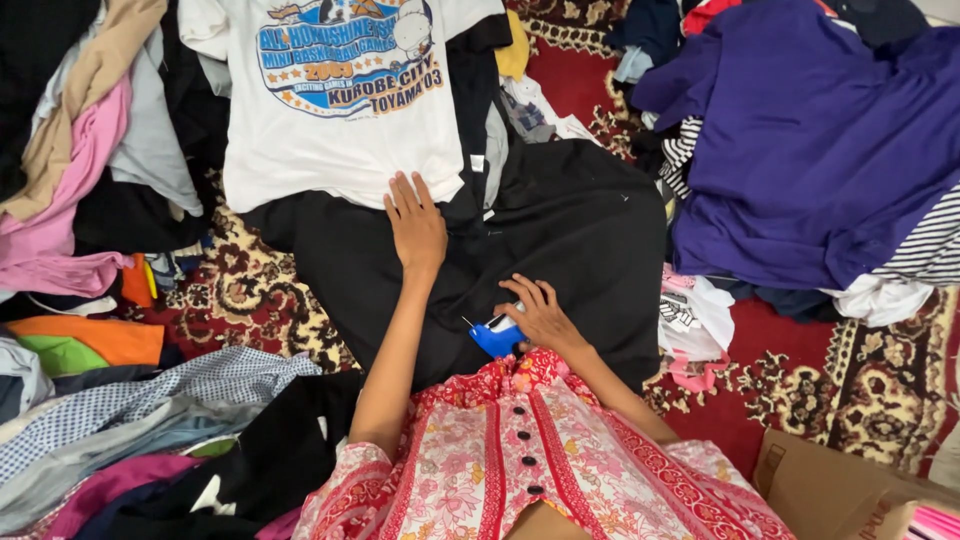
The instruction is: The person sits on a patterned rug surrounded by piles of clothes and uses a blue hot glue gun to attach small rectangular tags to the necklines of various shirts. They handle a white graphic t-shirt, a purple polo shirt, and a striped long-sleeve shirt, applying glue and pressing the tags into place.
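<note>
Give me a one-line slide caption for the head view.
Left hand flat on a black garment beside a white printed T-shirt; right hand holds a blue tagging gun.

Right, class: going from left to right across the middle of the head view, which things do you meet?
Orange cloth → left hand → blue tagging tool → right hand → purple garment.

A brown cardboard box (845,490) sits at the lower right corner on the patterned red carpet, its open flap turned up, with a pink-striped edge showing just inside at the far corner. A small white sewn-in label (478,162) hangs at the hem of a dark garment, just right of the white printed shirt.
</note>
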